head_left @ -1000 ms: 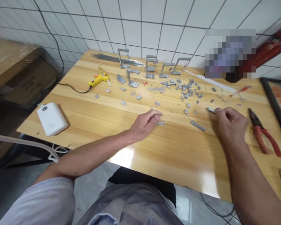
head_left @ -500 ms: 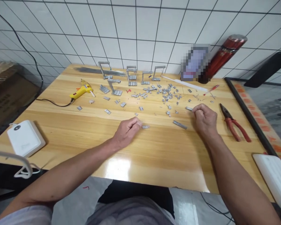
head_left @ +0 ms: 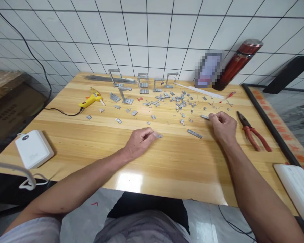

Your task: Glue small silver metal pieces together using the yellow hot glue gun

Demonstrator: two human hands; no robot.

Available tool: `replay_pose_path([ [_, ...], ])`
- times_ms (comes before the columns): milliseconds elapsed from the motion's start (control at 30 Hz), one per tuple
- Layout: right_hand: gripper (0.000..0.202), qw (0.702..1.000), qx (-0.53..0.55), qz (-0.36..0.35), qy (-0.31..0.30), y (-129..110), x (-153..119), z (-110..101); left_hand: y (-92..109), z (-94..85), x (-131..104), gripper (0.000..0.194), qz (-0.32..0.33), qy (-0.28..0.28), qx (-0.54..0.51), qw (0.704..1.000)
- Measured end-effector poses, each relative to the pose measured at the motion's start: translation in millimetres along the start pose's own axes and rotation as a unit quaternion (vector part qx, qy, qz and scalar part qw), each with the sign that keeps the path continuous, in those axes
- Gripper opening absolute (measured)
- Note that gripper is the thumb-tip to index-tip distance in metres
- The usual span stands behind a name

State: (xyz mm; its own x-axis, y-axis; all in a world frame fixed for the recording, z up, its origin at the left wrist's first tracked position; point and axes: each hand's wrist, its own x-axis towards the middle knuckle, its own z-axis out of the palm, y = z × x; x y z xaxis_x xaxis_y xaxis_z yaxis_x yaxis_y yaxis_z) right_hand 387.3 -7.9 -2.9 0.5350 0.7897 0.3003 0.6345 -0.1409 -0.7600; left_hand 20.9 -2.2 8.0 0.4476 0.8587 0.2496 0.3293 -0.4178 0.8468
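Note:
My left hand (head_left: 142, 140) rests on the table with thumb and fingers pinched on the left end of a small flat grey piece (head_left: 160, 136). At the right, my right hand (head_left: 224, 126) is closed, its fingertips on the end of a short grey strip (head_left: 204, 117), which juts out to the left. Between the two hands lies a longer grey strip (head_left: 194, 134), touched by neither. Beyond them is a scatter of small grey scraps (head_left: 181, 100). Several small grey stand-like frames, such as the nearest one (head_left: 126, 94), stand upright farther back.
Red-handled pliers (head_left: 252, 131) lie right of my right hand. A yellow glue gun (head_left: 91, 99) and a white power bank (head_left: 34, 148) are on the left. Thin grey rods (head_left: 103, 79) lie at the back. A red flask (head_left: 239, 64) and a white power strip (head_left: 295, 189) are to the right.
My left hand has shifted slightly right, and its fingertips now cover part of the small grey piece. My right hand stays at the short strip, its thumb and fingers slightly rearranged.

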Motion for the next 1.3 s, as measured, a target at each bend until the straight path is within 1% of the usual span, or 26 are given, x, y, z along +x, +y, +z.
replay_pose_path([
  [133,0.03,1.0,-0.01,-0.003,-0.001,5,1,3,-4,2.4,2,0.025,0.085,0.027,0.068,0.994],
  [200,0.031,1.0,-0.014,-0.004,-0.004,6,1,4,-8,3.3,2,0.016,0.122,0.025,0.116,0.985],
  [233,0.032,1.0,-0.015,-0.006,-0.006,5,1,4,-10,3.7,2,0.015,0.131,0.02,0.143,0.981],
  [333,0.033,1.0,-0.016,-0.012,-0.011,3,0,5,-15,4.6,0,0.022,0.128,-0.007,0.218,0.967],
  [433,0.033,1.0,-0.014,-0.008,-0.013,0,-1,4,-20,5.5,0,0.015,0.12,-0.039,0.253,0.959],
  [533,0.031,1.0,-0.025,-0.002,-0.015,-2,-1,3,-23,6.6,2,0.009,0.114,-0.047,0.245,0.962],
  [700,0.029,0.999,-0.035,0.011,-0.022,-6,-1,2,-22,8.1,4,0.007,0.105,-0.046,0.23,0.966],
  [767,0.028,0.999,-0.044,0.026,-0.013,-9,-1,1,-22,8.4,4,0.007,0.102,-0.056,0.225,0.967],
  [867,0.031,0.996,-0.065,0.051,-0.019,-13,-1,1,-20,9.5,4,0.006,0.094,-0.066,0.217,0.969],
  [1033,0.03,0.995,-0.077,0.069,-0.013,-18,-1,1,-19,9.9,4,0.015,0.1,-0.05,0.207,0.972],
  [1100,0.029,0.994,-0.084,0.072,-0.014,-19,0,0,-17,3.2,8,0.013,0.103,-0.031,0.215,0.971],
  [1167,0.029,0.994,-0.083,0.072,-0.014,-19,0,0,-14,-11.0,15,0.01,0.086,0.009,0.251,0.964],
  [1233,0.03,0.994,-0.078,0.069,-0.011,-19,1,-1,-10,-31.4,23,0.011,0.051,0.058,0.305,0.949],
  [1300,0.03,0.995,-0.075,0.066,-0.009,-19,2,-2,-6,-54.3,33,0.012,0.01,0.076,0.353,0.933],
])
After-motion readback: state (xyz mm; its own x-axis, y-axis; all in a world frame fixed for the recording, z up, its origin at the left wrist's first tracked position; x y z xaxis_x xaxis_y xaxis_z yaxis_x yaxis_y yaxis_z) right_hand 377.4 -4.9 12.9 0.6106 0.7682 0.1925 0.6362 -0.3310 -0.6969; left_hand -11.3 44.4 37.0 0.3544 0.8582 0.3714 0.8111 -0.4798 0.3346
